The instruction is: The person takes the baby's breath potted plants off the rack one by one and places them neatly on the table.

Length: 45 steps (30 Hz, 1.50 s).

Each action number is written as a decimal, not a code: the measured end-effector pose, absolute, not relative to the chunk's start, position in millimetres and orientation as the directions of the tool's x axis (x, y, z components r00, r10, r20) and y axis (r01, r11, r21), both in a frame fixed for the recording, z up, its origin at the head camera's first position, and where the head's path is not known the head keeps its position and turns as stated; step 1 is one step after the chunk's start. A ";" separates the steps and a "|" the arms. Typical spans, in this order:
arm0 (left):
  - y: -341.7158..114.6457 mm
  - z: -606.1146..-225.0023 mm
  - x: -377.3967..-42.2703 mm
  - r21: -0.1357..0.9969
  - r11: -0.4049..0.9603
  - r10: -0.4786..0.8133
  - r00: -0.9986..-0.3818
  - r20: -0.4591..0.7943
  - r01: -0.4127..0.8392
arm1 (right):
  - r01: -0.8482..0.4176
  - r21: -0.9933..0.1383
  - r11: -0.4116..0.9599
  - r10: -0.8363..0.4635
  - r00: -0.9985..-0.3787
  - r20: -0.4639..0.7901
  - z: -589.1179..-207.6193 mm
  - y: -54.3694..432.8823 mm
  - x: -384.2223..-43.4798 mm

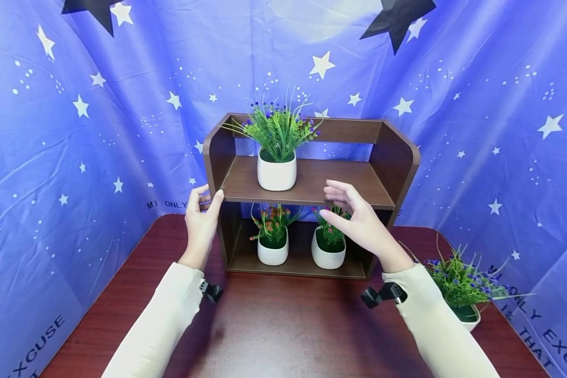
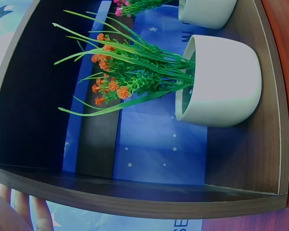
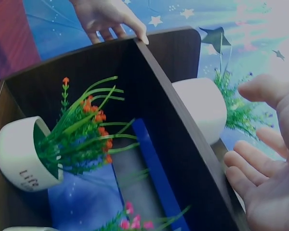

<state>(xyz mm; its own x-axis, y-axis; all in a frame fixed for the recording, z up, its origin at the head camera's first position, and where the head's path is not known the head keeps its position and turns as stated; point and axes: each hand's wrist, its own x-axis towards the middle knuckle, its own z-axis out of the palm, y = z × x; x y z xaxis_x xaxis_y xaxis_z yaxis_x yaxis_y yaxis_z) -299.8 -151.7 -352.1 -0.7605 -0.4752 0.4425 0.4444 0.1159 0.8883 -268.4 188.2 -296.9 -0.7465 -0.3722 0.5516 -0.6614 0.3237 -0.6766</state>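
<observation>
A dark brown two-tier wooden shelf (image 1: 337, 181) stands on the table. My left hand (image 1: 202, 223) holds its left side panel, thumb on the front edge and fingers along the outer face. In front of the upper board, toward the right, my right hand (image 1: 359, 223) is spread with nothing in it. A white pot with purple-flowered greenery (image 1: 277, 170) sits left of centre on the upper tier. Below are an orange-flowered potted plant (image 2: 226, 82) and a pink-flowered potted plant (image 1: 329, 254), the latter partly hidden by my right hand.
Another purple-flowered potted plant (image 1: 468, 286) stands on the reddish-brown table (image 1: 264, 325) at the right, partly behind my right sleeve. A blue star-patterned cloth (image 1: 137, 105) hangs round the back and sides.
</observation>
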 end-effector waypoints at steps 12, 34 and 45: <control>-152.5 -353.0 -298.9 0.885 0.127 -0.473 -0.757 0.450 0.447 | -0.616 -0.743 0.260 -0.325 -0.781 0.534 -287.2 155.4 -283.3; -154.1 -353.8 -301.2 0.877 0.127 -0.477 -0.746 0.464 0.464 | -0.365 -0.835 0.411 -0.227 -0.929 0.293 -261.0 103.7 -305.7; -152.9 -353.9 -301.1 0.880 0.125 -0.474 -0.752 0.459 0.458 | -0.321 -0.880 0.349 -0.181 -0.945 0.273 -257.9 86.2 -325.5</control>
<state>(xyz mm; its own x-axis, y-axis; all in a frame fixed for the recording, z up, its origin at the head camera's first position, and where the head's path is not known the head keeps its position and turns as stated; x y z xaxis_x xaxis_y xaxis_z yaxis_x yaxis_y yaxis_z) -301.1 -152.9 -353.9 -0.7518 -0.4737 0.4587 0.4583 0.1248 0.8800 -325.5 86.2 -257.9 -0.9449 -0.1806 0.2731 -0.3211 0.3487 -0.8805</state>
